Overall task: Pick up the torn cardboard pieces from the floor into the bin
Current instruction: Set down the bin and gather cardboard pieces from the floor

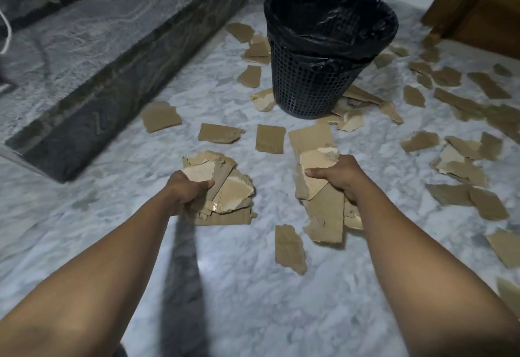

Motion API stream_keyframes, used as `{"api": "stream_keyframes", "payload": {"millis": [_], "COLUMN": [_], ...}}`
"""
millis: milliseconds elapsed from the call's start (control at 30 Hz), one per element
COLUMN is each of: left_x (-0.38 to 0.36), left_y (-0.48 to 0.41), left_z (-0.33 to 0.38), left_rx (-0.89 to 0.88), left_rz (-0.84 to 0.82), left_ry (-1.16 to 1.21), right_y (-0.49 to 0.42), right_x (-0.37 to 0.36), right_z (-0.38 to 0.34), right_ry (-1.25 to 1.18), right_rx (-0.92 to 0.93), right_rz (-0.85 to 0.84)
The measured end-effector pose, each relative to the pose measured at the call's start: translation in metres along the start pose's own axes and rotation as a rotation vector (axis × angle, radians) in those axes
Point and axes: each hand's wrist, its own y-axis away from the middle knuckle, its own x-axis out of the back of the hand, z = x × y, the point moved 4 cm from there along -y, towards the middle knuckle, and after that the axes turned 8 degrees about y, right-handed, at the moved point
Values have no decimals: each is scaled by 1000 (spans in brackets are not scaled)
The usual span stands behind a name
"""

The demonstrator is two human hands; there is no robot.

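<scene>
My left hand (187, 189) grips a bunch of torn brown cardboard pieces (225, 193) above the marble floor. A second bunch of cardboard (323, 204) hangs from my right hand (340, 176), which is curled round it. Ahead of both hands stands a black mesh bin (318, 75) lined with a black plastic bag, upright, its inside dark. Several loose cardboard pieces lie on the floor around it, among them a square one (270, 138) just beyond my hands and a long one (289, 248) near my right forearm.
A dark stone step (135, 75) runs diagonally along the left. A wooden door or cabinet (478, 4) stands at the back right. More cardboard scraps (461, 171) are scattered over the white marble floor (253, 300) on the right side.
</scene>
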Motion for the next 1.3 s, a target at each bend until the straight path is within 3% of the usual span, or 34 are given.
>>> {"api": "stream_keyframes", "payload": {"millis": [200, 267, 400, 600, 700, 800, 900, 967, 1100, 1300], "left_x": [-30, -35, -34, -11, -3, 7, 3, -8, -35, -54], "left_y": [9, 11, 13, 6, 0, -10, -19, -28, -60, -106], "left_z": [10, 10, 11, 27, 44, 71, 102, 118, 134, 151], "left_rx": [-23, -36, -39, -109, -148, -215, -290, -312, -345, -310], "left_rz": [187, 248, 298, 384, 360, 219, -35, -120, -116, -185], "left_ry": [42, 109, 214, 239, 190, 1, -399, -676, -1060, -1275], "right_y": [73, 87, 101, 90, 72, 52, 34, 19, -15, -64], "right_x": [-46, -75, -102, -100, -91, -69, -55, -55, -68, -95], "right_z": [3, 11, 21, 13, 8, -2, -23, -42, -76, -112], "right_ry": [178, 229, 556, 609, 538, 464, 322, 220, 136, 289], "right_rx": [-38, -16, 32, 39, 37, 68, 157, 200, 220, 252], "right_rz": [-352, -351, -300, -299, -219, -66, 86, 135, 98, 50]}}
